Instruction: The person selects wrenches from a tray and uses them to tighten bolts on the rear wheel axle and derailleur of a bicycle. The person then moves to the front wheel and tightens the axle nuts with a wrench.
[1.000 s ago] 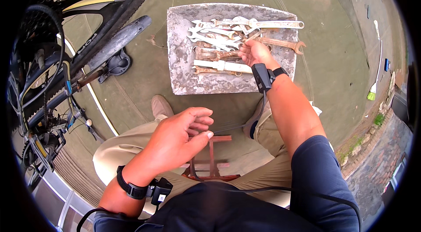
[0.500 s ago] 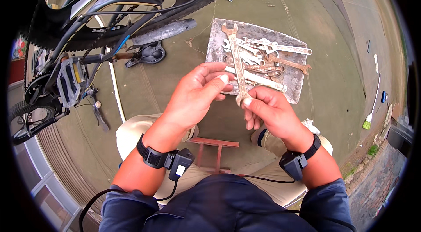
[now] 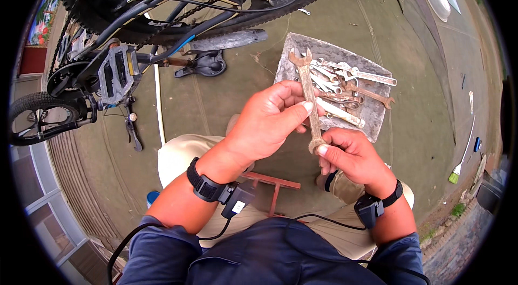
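A rusty open-end wrench [image 3: 309, 85] stands out diagonally from my grip, one jaw end away from me and the other near my body. My left hand [image 3: 270, 120] is closed on its middle, thumb across the shaft. My right hand [image 3: 350, 158] pinches its near end between thumb and fingers. Just beyond both hands lies a mottled grey tray [image 3: 294, 42] holding several wrenches [image 3: 372, 76], some pale metal and some rusty, in a loose pile.
An upended bicycle with tyre [image 3: 232, 29], pedal [image 3: 116, 72] and saddle [image 3: 205, 64] fills the upper left, beside a white tube [image 3: 159, 101]. A red metal frame [image 3: 275, 182] is between my legs. A green-bristled brush [image 3: 455, 174] lies on the right.
My right hand has lifted a wrench out of the tray and back toward me. My left hand has moved up and taken hold of its middle. The view has shifted, showing more bicycle.
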`<action>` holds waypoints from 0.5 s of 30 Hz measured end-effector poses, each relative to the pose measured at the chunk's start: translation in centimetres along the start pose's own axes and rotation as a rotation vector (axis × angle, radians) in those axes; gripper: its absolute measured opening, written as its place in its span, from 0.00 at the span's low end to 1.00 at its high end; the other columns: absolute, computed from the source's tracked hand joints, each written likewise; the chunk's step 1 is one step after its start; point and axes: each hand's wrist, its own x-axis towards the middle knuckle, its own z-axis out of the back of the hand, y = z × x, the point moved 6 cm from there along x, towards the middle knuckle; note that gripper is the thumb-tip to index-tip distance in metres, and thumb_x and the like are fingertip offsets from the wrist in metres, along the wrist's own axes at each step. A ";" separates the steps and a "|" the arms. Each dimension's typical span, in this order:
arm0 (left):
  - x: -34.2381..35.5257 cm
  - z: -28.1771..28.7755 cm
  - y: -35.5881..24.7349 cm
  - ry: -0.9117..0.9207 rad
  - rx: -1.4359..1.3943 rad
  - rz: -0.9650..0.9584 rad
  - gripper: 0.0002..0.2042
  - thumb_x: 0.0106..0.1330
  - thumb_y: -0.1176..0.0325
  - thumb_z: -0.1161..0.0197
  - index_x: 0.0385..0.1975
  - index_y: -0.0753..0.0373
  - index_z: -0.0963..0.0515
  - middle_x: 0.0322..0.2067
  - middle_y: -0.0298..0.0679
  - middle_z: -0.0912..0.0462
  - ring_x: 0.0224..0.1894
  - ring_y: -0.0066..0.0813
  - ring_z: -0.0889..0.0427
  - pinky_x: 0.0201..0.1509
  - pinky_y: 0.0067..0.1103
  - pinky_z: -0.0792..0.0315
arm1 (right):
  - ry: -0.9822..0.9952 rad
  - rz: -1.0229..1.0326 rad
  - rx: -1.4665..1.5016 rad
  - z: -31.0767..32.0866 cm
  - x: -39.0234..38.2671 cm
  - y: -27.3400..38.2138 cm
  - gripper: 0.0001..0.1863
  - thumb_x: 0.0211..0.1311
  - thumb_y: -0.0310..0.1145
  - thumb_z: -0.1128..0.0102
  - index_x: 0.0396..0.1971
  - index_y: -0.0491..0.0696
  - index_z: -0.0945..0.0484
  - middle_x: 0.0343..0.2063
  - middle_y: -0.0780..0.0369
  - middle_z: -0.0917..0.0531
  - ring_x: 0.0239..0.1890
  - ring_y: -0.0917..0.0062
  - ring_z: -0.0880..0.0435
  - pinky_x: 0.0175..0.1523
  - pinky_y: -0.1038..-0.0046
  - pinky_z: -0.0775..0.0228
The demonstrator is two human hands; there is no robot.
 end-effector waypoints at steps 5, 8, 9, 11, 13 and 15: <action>0.6 2.2 -1.1 -0.092 -0.070 -0.094 0.10 0.73 0.70 0.41 0.50 0.64 0.26 0.43 0.44 0.15 0.44 0.28 0.16 0.41 0.20 0.21 | 0.003 -0.002 -0.045 0.5 0.1 -0.3 0.10 0.71 0.34 0.41 0.36 0.41 0.20 0.25 0.66 0.19 0.26 0.85 0.20 0.30 0.80 0.28; 0.4 3.9 -3.1 -0.158 -0.164 -0.168 0.10 0.71 0.71 0.39 0.49 0.63 0.25 0.43 0.45 0.15 0.45 0.30 0.15 0.41 0.20 0.18 | -0.160 0.110 -0.091 2.1 0.2 0.7 0.11 0.72 0.34 0.41 0.37 0.41 0.20 0.27 0.66 0.19 0.27 0.84 0.18 0.32 0.80 0.27; 0.3 4.0 -3.4 -0.148 -0.121 -0.152 0.09 0.70 0.72 0.39 0.48 0.63 0.25 0.43 0.45 0.15 0.44 0.30 0.14 0.42 0.21 0.18 | -0.244 0.140 -0.101 2.8 0.0 1.1 0.11 0.72 0.35 0.41 0.36 0.41 0.20 0.28 0.66 0.19 0.27 0.84 0.18 0.32 0.80 0.27; -0.1 4.3 -4.0 -0.128 -0.036 -0.118 0.08 0.69 0.74 0.38 0.46 0.63 0.24 0.43 0.45 0.15 0.44 0.30 0.14 0.42 0.22 0.18 | -0.353 0.221 -0.022 4.7 0.0 1.8 0.10 0.72 0.35 0.41 0.36 0.43 0.20 0.27 0.67 0.20 0.26 0.84 0.18 0.31 0.81 0.29; -0.6 3.9 -3.7 0.000 0.121 -0.020 0.10 0.68 0.75 0.37 0.48 0.64 0.23 0.43 0.43 0.15 0.44 0.27 0.15 0.44 0.21 0.20 | -0.458 0.296 0.053 6.3 -0.2 2.5 0.09 0.72 0.35 0.40 0.37 0.44 0.21 0.27 0.68 0.20 0.26 0.85 0.19 0.30 0.82 0.30; -1.4 2.7 -3.1 0.138 0.349 0.044 0.12 0.68 0.74 0.36 0.50 0.65 0.23 0.42 0.42 0.15 0.43 0.24 0.16 0.44 0.21 0.22 | -0.455 0.317 0.043 6.2 0.0 2.5 0.08 0.72 0.34 0.40 0.38 0.44 0.22 0.27 0.68 0.20 0.24 0.85 0.20 0.30 0.83 0.31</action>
